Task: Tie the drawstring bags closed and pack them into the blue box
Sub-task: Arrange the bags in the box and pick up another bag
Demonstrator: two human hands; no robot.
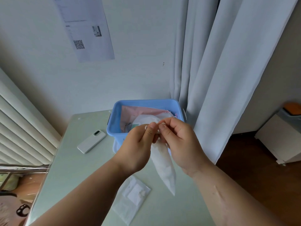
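Observation:
A white drawstring bag [163, 167] hangs in the air in front of the blue box [114, 126], held by its top. My left hand [136, 149] and my right hand [180, 142] meet above it, and the fingertips of both pinch the bag's drawstring at the neck. The blue box stands at the table's far edge and holds a pink bag [140, 110] and a white bag [147, 119]. Another flat white bag [132, 198] lies on the table below my hands.
A white remote [91, 141] lies on the pale green table [78, 168] left of the box. Grey curtains [211, 79] hang right of the box. A radiator [19, 128] runs along the left, and a white cabinet [280, 137] stands at the right.

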